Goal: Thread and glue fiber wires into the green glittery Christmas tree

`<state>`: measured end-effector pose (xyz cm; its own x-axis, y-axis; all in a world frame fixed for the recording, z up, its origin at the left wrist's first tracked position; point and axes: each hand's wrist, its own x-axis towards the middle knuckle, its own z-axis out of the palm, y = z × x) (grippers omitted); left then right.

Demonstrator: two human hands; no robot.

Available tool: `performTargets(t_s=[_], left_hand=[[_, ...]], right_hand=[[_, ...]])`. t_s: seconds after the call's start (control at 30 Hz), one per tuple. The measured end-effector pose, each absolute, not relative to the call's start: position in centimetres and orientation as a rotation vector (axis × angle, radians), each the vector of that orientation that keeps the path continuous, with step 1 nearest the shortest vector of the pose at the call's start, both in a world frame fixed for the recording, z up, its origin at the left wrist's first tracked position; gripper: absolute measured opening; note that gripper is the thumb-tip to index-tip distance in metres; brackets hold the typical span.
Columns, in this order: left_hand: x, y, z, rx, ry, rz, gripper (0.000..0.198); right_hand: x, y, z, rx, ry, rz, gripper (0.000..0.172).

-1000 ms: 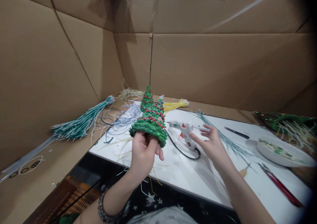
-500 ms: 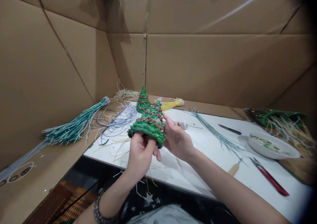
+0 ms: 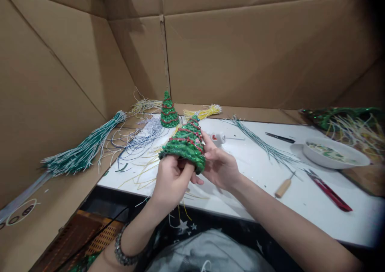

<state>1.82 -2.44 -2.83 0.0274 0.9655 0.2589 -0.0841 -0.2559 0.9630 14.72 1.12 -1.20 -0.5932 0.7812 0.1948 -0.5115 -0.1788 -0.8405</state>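
A green glittery tree ornament (image 3: 185, 145) with red garland is held tilted between both hands, its tip pointing up and away. My left hand (image 3: 173, 179) grips the lower rim, with its fingertips hidden inside the base. My right hand (image 3: 221, 165) is closed against the right side of the tree. A second green tree (image 3: 169, 111) stands upright behind it on the white table. Yellow and white wires hang below the held tree, near my left hand.
Wire bundles: green (image 3: 87, 145) at left, yellow (image 3: 207, 111) behind, thin green (image 3: 261, 139) right of centre. Further right are an awl (image 3: 283, 187), black tweezers (image 3: 279, 137), red-handled scissors (image 3: 331, 193) and a white bowl (image 3: 337, 157). Cardboard walls (image 3: 255, 59) enclose the white table (image 3: 240, 199).
The view has shifted, so the rear tree now shows apart from the held one. Both hands keep hold of the held tree, and more of the awl is visible.
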Motion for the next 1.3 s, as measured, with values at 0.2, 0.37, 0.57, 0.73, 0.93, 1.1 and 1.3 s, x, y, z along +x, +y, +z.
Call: performTargets(t_s=[0.2, 0.37, 0.57, 0.73, 0.93, 1.1, 1.3], left_hand=[[2.0, -2.9, -3.1, 1.362, 1.0, 1.42, 0.008], [2.1, -3.0, -3.5, 1.418, 1.017, 1.392, 0.01], [2.2, -3.2, -3.5, 1.457, 1.022, 1.398, 0.013], [2.1, -3.0, -3.5, 1.47, 1.004, 1.392, 0.015], [1.9, -2.8, -4.0, 1.557, 1.03, 1.355, 0.021], [2.0, -2.7, -4.1, 1.628, 1.042, 1.39, 0.031], [2.0, -2.8, -4.0, 1.692, 1.043, 1.377, 0.027]], right_hand=[[14.6, 0.9, -1.4, -0.285, -1.196, 1.903, 0.088], [14.7, 0.9, -1.5, -0.261, -1.206, 1.924, 0.088], [14.9, 1.0, -1.4, -0.226, -1.221, 1.934, 0.087], [15.0, 1.1, -1.5, -0.226, -1.224, 1.922, 0.089], [15.1, 1.2, -1.5, -0.24, -1.219, 1.931, 0.09], [15.0, 1.1, -1.4, -0.206, -1.235, 1.924, 0.093], [15.0, 1.1, -1.8, -0.197, -1.217, 1.907, 0.09]])
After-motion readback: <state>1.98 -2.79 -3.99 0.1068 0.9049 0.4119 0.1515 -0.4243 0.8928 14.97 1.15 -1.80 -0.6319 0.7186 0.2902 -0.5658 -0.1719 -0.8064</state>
